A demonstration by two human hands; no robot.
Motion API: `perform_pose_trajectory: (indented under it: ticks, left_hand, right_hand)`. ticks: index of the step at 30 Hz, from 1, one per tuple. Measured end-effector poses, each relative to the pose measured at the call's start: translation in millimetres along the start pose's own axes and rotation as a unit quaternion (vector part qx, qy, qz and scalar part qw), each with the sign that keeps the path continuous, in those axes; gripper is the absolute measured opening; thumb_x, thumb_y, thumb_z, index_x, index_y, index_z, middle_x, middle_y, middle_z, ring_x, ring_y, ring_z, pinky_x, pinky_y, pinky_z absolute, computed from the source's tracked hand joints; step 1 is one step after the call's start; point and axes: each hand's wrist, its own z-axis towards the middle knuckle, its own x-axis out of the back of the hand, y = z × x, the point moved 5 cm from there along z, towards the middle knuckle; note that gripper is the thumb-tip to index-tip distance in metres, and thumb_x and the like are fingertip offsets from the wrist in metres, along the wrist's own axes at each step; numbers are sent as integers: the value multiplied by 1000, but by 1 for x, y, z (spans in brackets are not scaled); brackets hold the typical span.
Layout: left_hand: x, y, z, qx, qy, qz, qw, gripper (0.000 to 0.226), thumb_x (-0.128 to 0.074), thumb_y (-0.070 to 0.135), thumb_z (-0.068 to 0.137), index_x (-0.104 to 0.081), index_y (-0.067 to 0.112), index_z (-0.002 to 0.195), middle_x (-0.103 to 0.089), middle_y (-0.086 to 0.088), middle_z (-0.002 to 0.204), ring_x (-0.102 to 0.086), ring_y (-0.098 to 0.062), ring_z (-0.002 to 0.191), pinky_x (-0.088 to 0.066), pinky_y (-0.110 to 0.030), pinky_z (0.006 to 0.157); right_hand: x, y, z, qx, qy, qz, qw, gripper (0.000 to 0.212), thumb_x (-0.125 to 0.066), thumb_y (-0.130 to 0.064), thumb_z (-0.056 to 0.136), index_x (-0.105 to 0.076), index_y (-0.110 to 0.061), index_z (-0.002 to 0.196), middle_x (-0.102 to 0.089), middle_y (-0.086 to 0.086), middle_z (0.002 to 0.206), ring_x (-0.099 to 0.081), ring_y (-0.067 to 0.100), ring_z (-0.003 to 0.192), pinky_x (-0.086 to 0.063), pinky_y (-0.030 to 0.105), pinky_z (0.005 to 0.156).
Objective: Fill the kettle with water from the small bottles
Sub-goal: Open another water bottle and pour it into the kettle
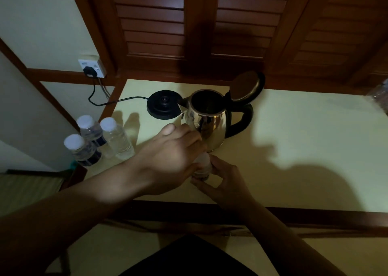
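A small water bottle (202, 167) stands on the counter (294, 141) just in front of the kettle (206, 118), mostly hidden between two hands. The right hand (225, 176) wraps the lower body of the bottle, its fingers (202, 184) curled around it from the near side. The left hand (172, 149) reaches in from the left and covers the bottle's top; its fingers are bent down over the cap area, though the cap itself cannot be seen, so whether it is on or already loose cannot be told. This looks like the cap-opening step. To do it well, the right hand should hold the thin plastic firmly but without squeezing, since a squeezed full bottle may spurt as the seal breaks, and the bottle should stay upright until the cap is off. The steel kettle stands with its lid (246, 84) flipped up and its dark mouth open toward the viewer, handle to the right; it is off its base, so the pour can go straight in. Its black base (163, 107) sits just to its left, with a cord (109, 101) running to a wall socket (91, 68). Three more capped bottles (98, 137) cluster at the counter's left edge, well apart from the kettle. The light is dim, with hard shadows across the counter.
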Motion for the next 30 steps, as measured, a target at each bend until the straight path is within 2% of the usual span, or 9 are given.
perform_pose_trajectory:
  ticks: [3, 7, 10, 13, 18, 21, 23, 26, 30]
  left_hand:
    - [1, 3, 2, -3, 3, 28, 1000, 36, -46, 46, 96, -63, 17, 109, -59, 0, 106, -51, -23, 98, -38, -37, 82]
    - [-1, 6, 5, 1, 16, 40, 999, 35, -47, 46, 96, -62, 15, 101, -57, -3, 99, -50, -25, 91, -33, -37, 76]
    - [-1, 7, 5, 13, 27, 37, 999, 37, -46, 49, 96, -61, 15, 101, -56, -3, 99, -48, -25, 89, -33, -38, 75]
    - [-7, 5, 4, 43, 40, 28, 998, 43, -43, 54, 95, -62, 15, 97, -58, -3, 95, -50, -26, 85, -33, -38, 72]
    - [-17, -11, -1, 111, 32, -106, 988, 52, -45, 73, 87, -58, 23, 95, -56, 10, 95, -49, -14, 89, -44, -36, 77]
    - [-15, -18, -3, 66, 45, -255, 964, 45, -68, 54, 88, -63, 26, 123, -58, 18, 112, -52, -1, 102, -49, -29, 87]
    - [-13, -20, -4, 38, 42, -316, 947, 47, -77, 34, 89, -63, 25, 133, -62, 19, 119, -55, -3, 108, -49, -25, 90]
    - [-13, -22, -3, 40, 46, -331, 941, 45, -78, 28, 89, -66, 26, 132, -65, 17, 118, -58, -8, 108, -51, -30, 89]
    - [-20, -18, -2, 17, 42, -306, 951, 39, -74, 24, 93, -67, 22, 132, -63, 9, 120, -55, -8, 117, -47, -30, 98]
  right_hand:
    - [-1, 1, 0, 3, 2, -1, 1000, 48, -86, -20, 91, -67, -19, 135, -77, -12, 119, -74, 7, 111, -61, 40, 89]
    - [-2, -2, -2, 14, 12, -9, 1000, 44, -87, -19, 90, -67, -23, 129, -77, -13, 116, -74, 5, 108, -58, 25, 86]
    - [-3, -3, -2, 20, 17, -5, 1000, 39, -86, -18, 91, -69, -19, 126, -77, -10, 113, -74, 6, 107, -58, 24, 87]
    - [-4, -2, -2, 26, 13, 1, 1000, 33, -85, -18, 91, -71, -16, 121, -77, -7, 113, -75, 10, 108, -60, 31, 90]
    - [-2, 0, -3, 25, 27, -2, 999, 44, -88, -18, 89, -70, -16, 129, -77, -7, 120, -74, 6, 111, -60, 27, 91]
    - [-2, 3, -3, 16, 31, 1, 999, 46, -90, -20, 87, -70, -18, 129, -78, -8, 118, -74, 5, 109, -61, 30, 89]
    - [-2, 4, -2, 13, 31, 3, 999, 49, -90, -22, 87, -70, -19, 131, -77, -12, 119, -74, 5, 110, -61, 29, 89]
    - [-2, 3, -1, 12, 30, 9, 999, 49, -91, -21, 86, -70, -25, 130, -77, -16, 119, -74, 2, 110, -60, 26, 89]
    - [-1, 2, 0, 28, 36, 8, 999, 48, -91, -20, 86, -69, -27, 128, -76, -15, 118, -74, 3, 110, -60, 26, 90]
